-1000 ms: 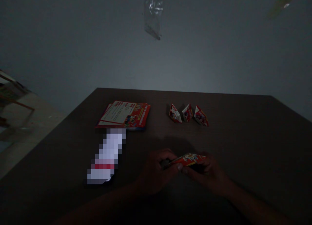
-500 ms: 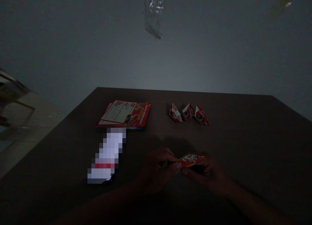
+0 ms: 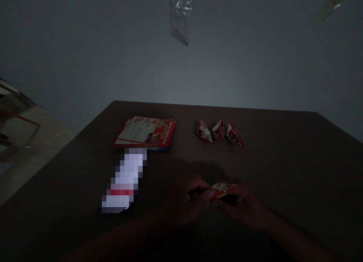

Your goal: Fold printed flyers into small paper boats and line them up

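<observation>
A small folded piece of red printed paper (image 3: 224, 189) is held between both hands, just above the near part of the table. My left hand (image 3: 188, 199) pinches its left end between thumb and fingers. At the other end, my right hand (image 3: 244, 203) grips it, with the thumb below and the fingers behind. Dim light hides the finer folds. Farther back stand three folded paper boats, the left one (image 3: 204, 132), the middle one (image 3: 219, 131) and the right one (image 3: 235, 135), red and white with printed pictures.
A stack of red printed leaflets (image 3: 161, 135) lies at the back left of the dark table (image 3: 269, 152). In front of it is a bright, pixelated phone-shaped object (image 3: 124, 178). A clear plastic bag (image 3: 180, 19) hangs on the wall.
My left hand has shifted slightly right along the folded paper, toward my right hand. The paper now looks flatter and narrower. The boats and leaflets stay put.
</observation>
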The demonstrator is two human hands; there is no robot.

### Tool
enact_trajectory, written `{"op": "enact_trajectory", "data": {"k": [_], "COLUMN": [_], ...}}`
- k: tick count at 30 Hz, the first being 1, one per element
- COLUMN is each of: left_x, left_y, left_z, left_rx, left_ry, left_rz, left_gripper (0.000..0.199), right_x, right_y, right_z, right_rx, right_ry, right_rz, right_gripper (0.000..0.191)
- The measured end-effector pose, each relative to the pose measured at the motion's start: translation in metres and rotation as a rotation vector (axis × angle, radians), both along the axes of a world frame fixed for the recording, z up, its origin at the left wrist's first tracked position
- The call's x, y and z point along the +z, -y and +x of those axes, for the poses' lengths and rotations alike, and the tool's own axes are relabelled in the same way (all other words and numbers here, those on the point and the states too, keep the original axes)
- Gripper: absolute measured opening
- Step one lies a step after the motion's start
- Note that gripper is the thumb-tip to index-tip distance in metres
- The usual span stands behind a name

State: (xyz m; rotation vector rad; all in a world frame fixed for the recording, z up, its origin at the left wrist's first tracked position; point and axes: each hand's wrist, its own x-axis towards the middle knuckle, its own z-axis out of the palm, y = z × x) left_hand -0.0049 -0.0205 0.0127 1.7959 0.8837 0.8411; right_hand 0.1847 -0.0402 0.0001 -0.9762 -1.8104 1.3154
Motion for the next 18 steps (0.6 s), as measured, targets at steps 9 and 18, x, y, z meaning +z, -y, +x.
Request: {"op": "enact_trajectory", "data": {"k": [9,18], "left_x": [-0.013,-0.01], "left_y": [0.001,0.003], "left_z": [-0.001,-0.002], "left_rx": [-0.07,-0.057], "left_ry": [-0.215,-0.194], "left_rz": [0.165,0.046], "left_gripper": [0.03,0.03], "right_x": [0.007,0.006], "right_y": [0.001,0.0], "right_z": [-0.002,-0.002], "right_rx": [0.125,0.138], "right_ry": [-0.028,-0.069], "right_rz": [0.015,-0.028], "right_gripper": [0.008,0.013]}}
